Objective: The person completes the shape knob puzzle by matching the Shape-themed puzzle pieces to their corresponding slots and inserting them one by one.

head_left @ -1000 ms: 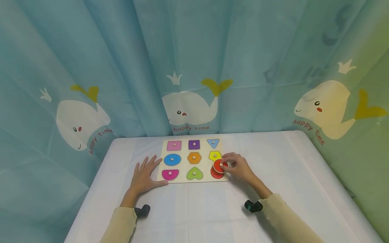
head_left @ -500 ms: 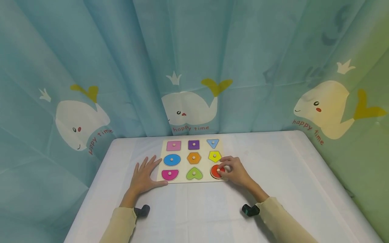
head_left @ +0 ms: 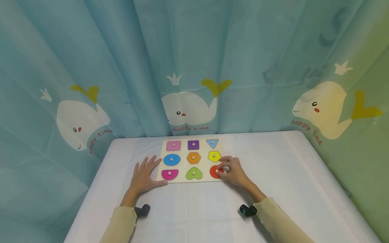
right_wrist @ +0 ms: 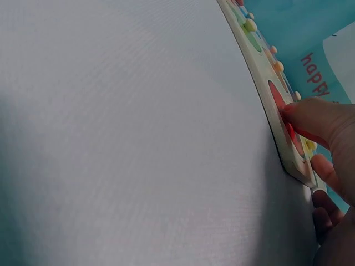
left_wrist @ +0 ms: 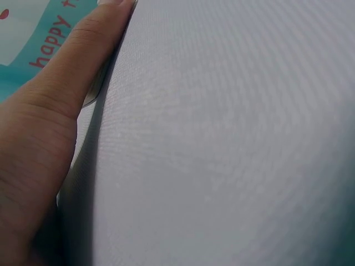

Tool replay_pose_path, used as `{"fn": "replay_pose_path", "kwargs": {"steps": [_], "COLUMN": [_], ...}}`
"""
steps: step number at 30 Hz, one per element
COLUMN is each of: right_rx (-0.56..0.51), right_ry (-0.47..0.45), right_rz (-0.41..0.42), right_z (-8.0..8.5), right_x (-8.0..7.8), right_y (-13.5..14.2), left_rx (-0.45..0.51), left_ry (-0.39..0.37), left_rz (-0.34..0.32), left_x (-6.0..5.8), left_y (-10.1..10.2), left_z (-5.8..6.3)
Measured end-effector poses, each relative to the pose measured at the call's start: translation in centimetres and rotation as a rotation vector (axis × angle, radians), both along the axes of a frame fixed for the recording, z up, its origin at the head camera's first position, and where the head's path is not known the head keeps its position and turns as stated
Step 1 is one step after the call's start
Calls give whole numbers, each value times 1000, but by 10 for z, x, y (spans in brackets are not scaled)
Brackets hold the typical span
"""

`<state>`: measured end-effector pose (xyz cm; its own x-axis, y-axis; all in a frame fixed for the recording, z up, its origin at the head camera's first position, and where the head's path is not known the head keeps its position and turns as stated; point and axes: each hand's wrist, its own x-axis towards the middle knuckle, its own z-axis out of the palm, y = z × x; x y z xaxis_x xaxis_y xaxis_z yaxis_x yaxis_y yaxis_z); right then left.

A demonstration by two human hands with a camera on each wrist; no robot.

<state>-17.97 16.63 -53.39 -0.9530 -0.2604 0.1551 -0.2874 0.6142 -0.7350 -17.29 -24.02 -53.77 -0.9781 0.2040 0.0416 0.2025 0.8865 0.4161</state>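
A wooden knob puzzle board (head_left: 181, 168) lies flat on the table. My right hand (head_left: 235, 172) pinches the knob of the red round piece (head_left: 213, 172), which sits in the board's near right corner. The right wrist view shows this red piece (right_wrist: 277, 95) level with the board, the thumb (right_wrist: 316, 117) at its knob. At the left edge of the board my left hand (head_left: 143, 177) rests with fingers spread, thumb along the near corner. Beside the red piece are a green heart (head_left: 190, 175) and a yellow pentagon (head_left: 211, 157), both in their recesses.
Other knobbed pieces fill the board, among them a blue oval (head_left: 168, 161), an orange hexagon (head_left: 190, 161) and a magenta half-round (head_left: 165, 176). White cloth covers the table (head_left: 194, 212). A blue whale-print curtain (head_left: 127, 67) hangs behind it.
The red round piece was tilted above its recess; my right hand has moved it left and down, and it now lies level in the board. The left hand has stayed still.
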Motion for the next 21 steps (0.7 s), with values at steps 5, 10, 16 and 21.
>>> {"fn": "replay_pose_path", "kwargs": {"steps": [5, 10, 16, 21], "right_rx": [5, 8, 7, 11], "right_ry": [-30, -26, -48, -66], "right_rz": [-2, -2, -7, -16], "right_z": [1, 1, 1, 2], "right_x": [-1, -4, -3, -1], "right_y": [0, 0, 1, 1], "left_rx": [-4, 2, 1, -1], "left_ry": [-7, -10, -18, -6], "left_rz": [7, 10, 9, 3], "left_x": [0, -2, -2, -1], "left_y": [0, -1, -1, 0], "left_z": [0, 0, -2, -2]}}
